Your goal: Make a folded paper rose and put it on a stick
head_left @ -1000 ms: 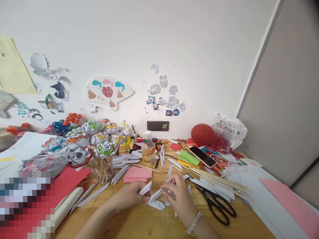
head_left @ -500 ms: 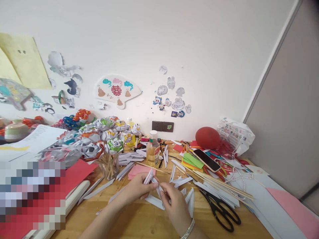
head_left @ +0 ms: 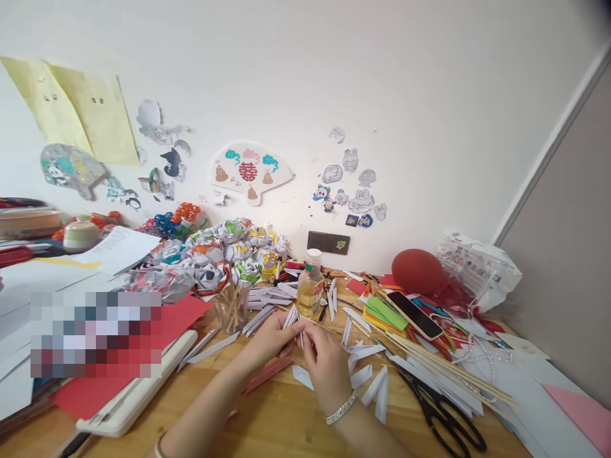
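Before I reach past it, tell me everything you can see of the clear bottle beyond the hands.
The clear bottle stands upright on the wooden table, just beyond the left hand and right hand, neither of which grips it. It has a white cap, a green patch near the neck and a label with red on it, toward picture right. Yellowish liquid shows inside. Glass or plastic, I cannot tell.

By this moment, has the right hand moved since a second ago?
Yes: the right hand has shifted left, judged against the standing bottle.
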The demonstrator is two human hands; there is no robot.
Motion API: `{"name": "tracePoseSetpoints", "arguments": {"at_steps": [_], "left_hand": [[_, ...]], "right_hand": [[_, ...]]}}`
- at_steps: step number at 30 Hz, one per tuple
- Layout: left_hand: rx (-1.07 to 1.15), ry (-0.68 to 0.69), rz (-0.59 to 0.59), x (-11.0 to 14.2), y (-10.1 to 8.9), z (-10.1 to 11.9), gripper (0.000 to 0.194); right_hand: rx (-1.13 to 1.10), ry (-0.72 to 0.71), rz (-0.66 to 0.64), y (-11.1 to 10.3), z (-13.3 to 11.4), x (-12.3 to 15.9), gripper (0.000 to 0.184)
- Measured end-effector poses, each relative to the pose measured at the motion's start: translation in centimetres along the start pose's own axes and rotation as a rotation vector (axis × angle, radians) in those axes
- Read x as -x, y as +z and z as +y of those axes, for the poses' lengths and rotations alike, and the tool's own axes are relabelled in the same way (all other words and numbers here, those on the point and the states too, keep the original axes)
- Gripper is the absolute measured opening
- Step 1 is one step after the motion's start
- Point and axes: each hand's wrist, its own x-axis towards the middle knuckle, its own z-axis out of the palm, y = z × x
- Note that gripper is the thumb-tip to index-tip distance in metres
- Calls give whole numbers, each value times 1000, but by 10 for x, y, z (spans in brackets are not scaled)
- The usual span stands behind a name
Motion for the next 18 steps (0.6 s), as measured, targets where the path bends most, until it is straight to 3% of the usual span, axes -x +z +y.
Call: {"name": "tracePoseSetpoints", "arguments": {"at_steps": [4,6,10,14,18], "left_hand": [[-84,-7,176,-4,-10,-6,43],[-141,3,289,-6,-17,-8,39],[-237,29,441,-8,-28,-9,33],[-266,29,473,-8,-27,-8,32],[-233,5,471,-6,-20,-7,34]], "right_hand": [[62,-5,-63,8,1,0,24],[131,-2,-203,13,3,0,20],[171,-134,-469,23,7,7,10],[204,-130,-537,27,6,12,10],[219,-121,-548,17,7,10,12]]}}
